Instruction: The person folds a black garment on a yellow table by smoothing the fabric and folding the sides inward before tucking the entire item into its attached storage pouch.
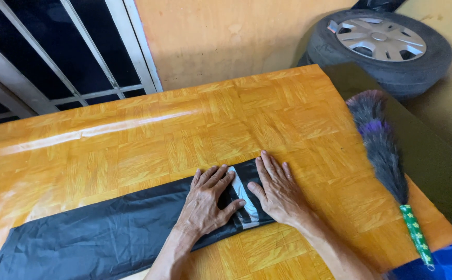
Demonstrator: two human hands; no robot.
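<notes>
A long black garment (101,236) lies folded flat on the orange wood-pattern table (184,129), running from the lower left toward the middle. It has a white stripe (242,194) near its right end. My left hand (208,202) lies palm down on the cloth just left of the stripe, fingers spread. On the garment's right end rests my right hand (277,192), also flat, thumb touching the stripe. Neither hand grips anything.
A feather duster (384,150) with a green patterned handle (417,233) lies along the table's right side on a dark panel (428,155). A car tyre with a silver hubcap (381,44) leans against the orange wall. White window bars (55,57) stand at the back left.
</notes>
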